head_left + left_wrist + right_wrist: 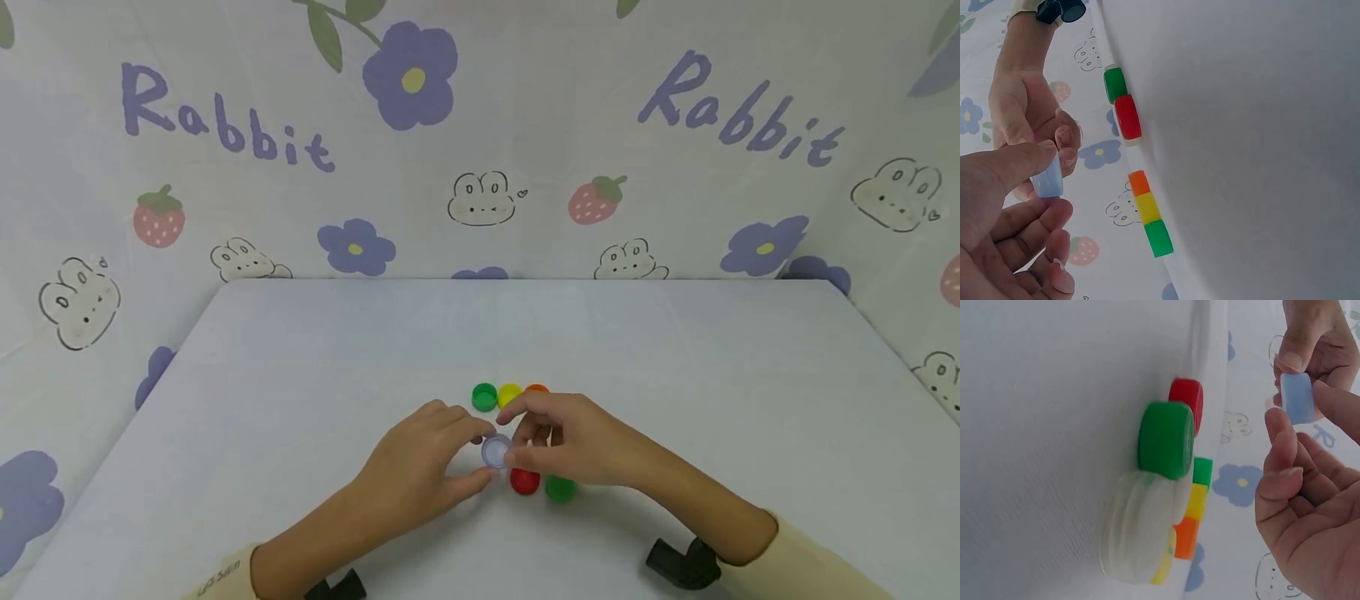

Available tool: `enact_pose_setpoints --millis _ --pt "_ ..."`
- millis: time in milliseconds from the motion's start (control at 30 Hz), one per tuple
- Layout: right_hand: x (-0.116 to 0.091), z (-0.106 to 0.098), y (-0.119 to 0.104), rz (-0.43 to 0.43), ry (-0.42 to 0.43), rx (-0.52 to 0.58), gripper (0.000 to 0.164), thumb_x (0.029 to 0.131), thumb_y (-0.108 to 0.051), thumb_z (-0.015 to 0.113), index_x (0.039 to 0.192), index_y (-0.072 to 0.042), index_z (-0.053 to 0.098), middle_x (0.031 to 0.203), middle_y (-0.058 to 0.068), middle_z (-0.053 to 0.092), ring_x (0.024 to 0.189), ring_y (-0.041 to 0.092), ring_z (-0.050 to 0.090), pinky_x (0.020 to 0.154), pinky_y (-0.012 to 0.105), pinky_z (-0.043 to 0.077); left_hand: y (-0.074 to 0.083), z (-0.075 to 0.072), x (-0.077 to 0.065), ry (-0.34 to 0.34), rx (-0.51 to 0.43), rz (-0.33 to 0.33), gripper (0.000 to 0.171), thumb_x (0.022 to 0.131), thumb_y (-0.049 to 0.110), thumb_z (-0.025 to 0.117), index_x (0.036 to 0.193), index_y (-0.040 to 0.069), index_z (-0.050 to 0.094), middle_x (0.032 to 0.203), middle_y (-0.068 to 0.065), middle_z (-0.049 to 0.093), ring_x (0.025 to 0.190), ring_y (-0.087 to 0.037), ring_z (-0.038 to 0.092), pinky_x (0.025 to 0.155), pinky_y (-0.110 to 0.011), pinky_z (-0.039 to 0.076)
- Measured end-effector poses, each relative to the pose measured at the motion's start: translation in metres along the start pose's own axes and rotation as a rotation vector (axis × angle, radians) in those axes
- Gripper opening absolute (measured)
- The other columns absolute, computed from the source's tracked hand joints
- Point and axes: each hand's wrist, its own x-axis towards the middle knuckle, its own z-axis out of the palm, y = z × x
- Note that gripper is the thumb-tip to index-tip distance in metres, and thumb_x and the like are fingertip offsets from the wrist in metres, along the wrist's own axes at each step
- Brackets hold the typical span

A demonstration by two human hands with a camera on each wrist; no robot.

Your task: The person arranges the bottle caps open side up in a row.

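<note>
A small, round, pale-blue translucent cap (495, 450) is held up in front of the body between the two hands. My left hand (416, 454) pinches it by its edge between thumb and index finger, as the left wrist view also shows. From the other side, my right hand (596, 442) grips its edge with the thumb, while the index finger arches above. Right below the hands lie a red cap (525, 481) and a green cap (560, 489) on the table. Behind them stand an open green cap (484, 397), a yellow cap (510, 395) and an orange cap (536, 388), partly covered by the right hand.
The right wrist view shows a whitish translucent ridged cap (1138, 528) beside the green one, with a yellow piece (1165, 559) at its edge. A white table (300, 350) spreads under everything, backed by a patterned cloth (540, 108). Black wrist mounts (682, 565) sit by the sleeves.
</note>
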Motion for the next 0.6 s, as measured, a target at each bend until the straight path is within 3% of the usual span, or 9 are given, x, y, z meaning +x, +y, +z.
enact_pose_setpoints --millis 133,267,433,600 --pt "-0.004 -0.003 -0.001 -0.051 0.005 -0.132 0.027 0.091 -0.019 0.079 0.116 -0.016 0.069 0.089 -0.015 0.07 0.077 0.01 0.061 0.066 0.029 0.052 0.002 0.0 0.006 -0.041 0.001 -0.012 0.032 0.085 0.031 0.086 0.111 0.016 0.074 0.092 0.006 0.07 0.085 -0.011 0.052 0.072 -0.023 0.048" --pt "-0.006 -0.005 -0.004 -0.05 -0.023 -0.201 0.026 0.09 -0.021 0.08 0.113 -0.016 0.068 0.091 -0.016 0.071 0.077 0.007 0.06 0.066 0.027 0.053 0.004 0.001 0.014 -0.078 0.009 -0.025 0.032 0.084 0.034 0.087 0.106 0.016 0.075 0.09 0.006 0.068 0.084 -0.011 0.052 0.069 -0.021 0.047" --pt "-0.009 -0.011 -0.002 -0.03 0.007 -0.324 0.025 0.089 -0.022 0.082 0.109 -0.016 0.068 0.089 -0.015 0.069 0.074 0.009 0.059 0.064 0.026 0.052 0.003 0.009 0.033 -0.118 0.036 -0.009 0.032 0.082 0.035 0.088 0.103 0.015 0.073 0.089 0.005 0.067 0.085 -0.012 0.053 0.069 -0.02 0.046" --pt "-0.011 -0.019 0.008 -0.037 0.077 -0.445 0.023 0.087 -0.019 0.083 0.106 -0.014 0.071 0.08 -0.015 0.06 0.072 0.012 0.056 0.062 0.025 0.049 0.0 0.017 0.058 -0.201 0.017 0.008 0.029 0.086 0.031 0.085 0.107 0.014 0.075 0.091 0.003 0.065 0.085 -0.013 0.052 0.069 -0.02 0.045"
